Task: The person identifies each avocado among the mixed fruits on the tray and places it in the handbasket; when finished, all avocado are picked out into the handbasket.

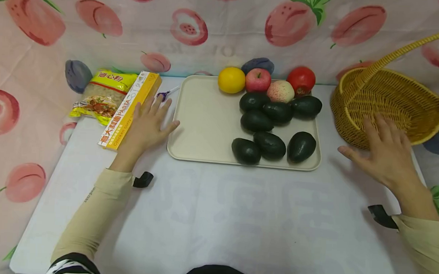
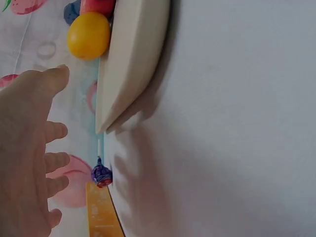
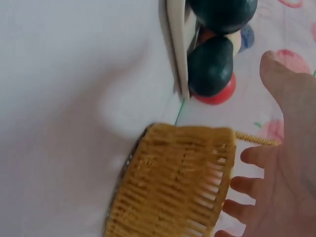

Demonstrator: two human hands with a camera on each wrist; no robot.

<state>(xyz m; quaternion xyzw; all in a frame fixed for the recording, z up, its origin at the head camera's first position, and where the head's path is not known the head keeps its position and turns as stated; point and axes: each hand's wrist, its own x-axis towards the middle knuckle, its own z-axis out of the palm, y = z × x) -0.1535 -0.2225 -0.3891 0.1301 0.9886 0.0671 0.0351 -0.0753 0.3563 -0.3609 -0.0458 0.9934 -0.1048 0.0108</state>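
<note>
My left hand, fingers spread, hovers beside the yellow pasta box and holds nothing. Just past its fingertips lies a purple-wrapped lollipop. Over the near side of the wicker basket is my right hand, its fingers extended and nothing in it. Between the hands sits a cream tray. Several dark green avocados cover its right half. Along its back edge are a yellow lemon-like fruit, a red apple, a pale peach and a tomato.
A yellow bag of dry pasta lies left of the box, at the table's back left. The basket's tall handle arches above it. A fruit-printed cloth hangs behind the white table.
</note>
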